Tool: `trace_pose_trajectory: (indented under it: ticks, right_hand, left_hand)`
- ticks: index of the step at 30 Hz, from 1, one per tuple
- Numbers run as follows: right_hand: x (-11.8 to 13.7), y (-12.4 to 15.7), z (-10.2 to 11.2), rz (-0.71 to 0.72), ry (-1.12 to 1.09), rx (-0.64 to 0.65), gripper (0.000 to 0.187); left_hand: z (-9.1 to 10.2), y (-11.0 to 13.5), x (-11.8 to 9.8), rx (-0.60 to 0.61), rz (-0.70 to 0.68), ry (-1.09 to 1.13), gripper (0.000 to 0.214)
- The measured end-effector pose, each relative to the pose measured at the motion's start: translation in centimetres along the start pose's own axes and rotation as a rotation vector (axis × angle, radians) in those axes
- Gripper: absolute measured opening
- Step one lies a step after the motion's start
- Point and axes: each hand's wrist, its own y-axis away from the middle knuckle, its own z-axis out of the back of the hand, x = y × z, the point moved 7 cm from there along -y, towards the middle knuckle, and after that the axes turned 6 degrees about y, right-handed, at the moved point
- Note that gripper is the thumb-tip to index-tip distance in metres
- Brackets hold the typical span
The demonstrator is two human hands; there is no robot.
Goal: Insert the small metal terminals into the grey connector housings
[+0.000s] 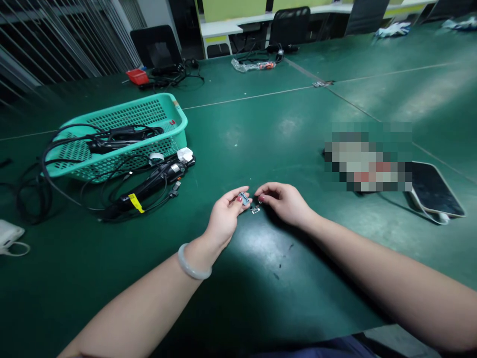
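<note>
My left hand (225, 216) rests on the green table (261, 134) and pinches a small grey metal part (244, 198) between thumb and fingers. A pale bangle (192, 263) circles that wrist. My right hand (285, 201) lies just to the right, fingers curled, its fingertips beside tiny metal pieces (255, 210) lying on the table between the two hands. Whether the right fingers grip one of these pieces is unclear.
A teal mesh basket (164, 112) with black cables stands at the left, a black handheld tool (149, 186) with a yellow tag in front of it. A tablet (434, 191) lies at the right. Black chairs and a red box (137, 76) are at the far edge.
</note>
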Motion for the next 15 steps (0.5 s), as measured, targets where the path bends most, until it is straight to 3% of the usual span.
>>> trace_pose_trajectory:
  ticks: [4,7,15]
  right_hand:
    - [0.1,0.1,-0.2,-0.078,-0.279,0.045,0.013]
    - [0.7,0.3,-0.2,-0.084,-0.367,0.045,0.015]
    - [1.3,0.8,0.0,-0.012,-0.212,-0.005,0.010]
  left_hand:
    - [-0.3,0.1,0.2,0.023,0.032,-0.015,0.025]
    - [-0.5,0.1,0.3,0.034,0.037,-0.005,0.027]
    - [-0.7,0.2,0.4,0.097,0.031,-0.027,0.025]
